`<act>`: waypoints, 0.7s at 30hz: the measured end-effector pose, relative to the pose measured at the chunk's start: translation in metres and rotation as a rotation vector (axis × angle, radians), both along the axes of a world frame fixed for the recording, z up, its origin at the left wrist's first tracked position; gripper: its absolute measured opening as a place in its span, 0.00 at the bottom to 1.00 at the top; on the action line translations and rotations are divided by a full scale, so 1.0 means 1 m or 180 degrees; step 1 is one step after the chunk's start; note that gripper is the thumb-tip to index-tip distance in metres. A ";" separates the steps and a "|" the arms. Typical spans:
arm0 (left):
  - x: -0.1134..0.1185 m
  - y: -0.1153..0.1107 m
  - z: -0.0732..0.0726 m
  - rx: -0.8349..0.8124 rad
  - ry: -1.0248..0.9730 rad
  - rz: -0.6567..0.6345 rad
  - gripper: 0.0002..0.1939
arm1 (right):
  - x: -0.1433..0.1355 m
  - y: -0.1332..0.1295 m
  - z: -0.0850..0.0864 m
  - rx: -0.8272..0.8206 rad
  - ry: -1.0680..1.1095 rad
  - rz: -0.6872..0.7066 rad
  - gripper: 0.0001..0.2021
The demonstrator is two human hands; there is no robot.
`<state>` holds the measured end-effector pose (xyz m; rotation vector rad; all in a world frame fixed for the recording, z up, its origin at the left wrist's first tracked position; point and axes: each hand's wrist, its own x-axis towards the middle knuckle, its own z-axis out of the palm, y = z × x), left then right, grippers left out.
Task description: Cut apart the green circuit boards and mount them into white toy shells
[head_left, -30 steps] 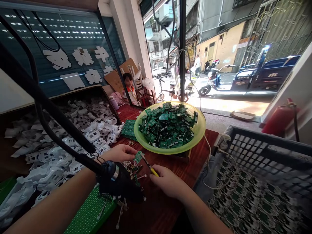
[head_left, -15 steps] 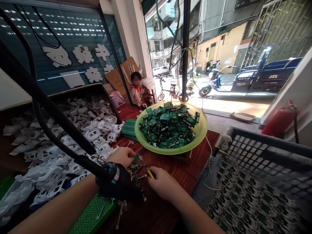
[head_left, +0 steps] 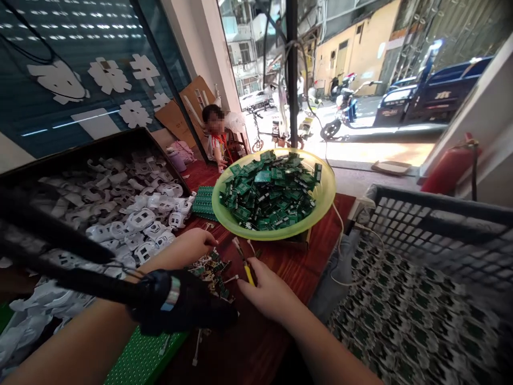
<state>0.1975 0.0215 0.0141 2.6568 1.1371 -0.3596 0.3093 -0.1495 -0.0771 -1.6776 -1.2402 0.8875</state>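
My left hand (head_left: 197,243) hovers over a heap of small circuit boards and short connector leads (head_left: 214,272), its fingers bent and apart with nothing visible between them. In my right hand (head_left: 262,286) is a slim yellow-handled tool (head_left: 249,274), its thin metal tip pointing up and away from me. Beside that tip shows a short white-ended lead with a bit of green board, partly hidden by my fingers. Just beyond both hands stands a yellow-green basin (head_left: 276,233) piled with green circuit boards (head_left: 268,187).
A black fixture on an arm (head_left: 184,302) crosses the left foreground. White plastic shells (head_left: 140,219) fill a box at left. A green perforated tray (head_left: 140,353) lies below. Stacked board panels (head_left: 204,203) adjoin the basin. At right is a grey crate (head_left: 420,208). A person (head_left: 216,133) sits beyond the table.
The small board my left hand held at the tool's tip is out of that hand, which has drawn back left over the heap. My right hand keeps the tool. The view has shifted.
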 end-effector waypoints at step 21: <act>-0.100 -0.019 0.006 0.1408 -0.0044 -0.0903 0.16 | 0.013 -0.016 -0.045 0.0844 0.0235 0.0063 0.18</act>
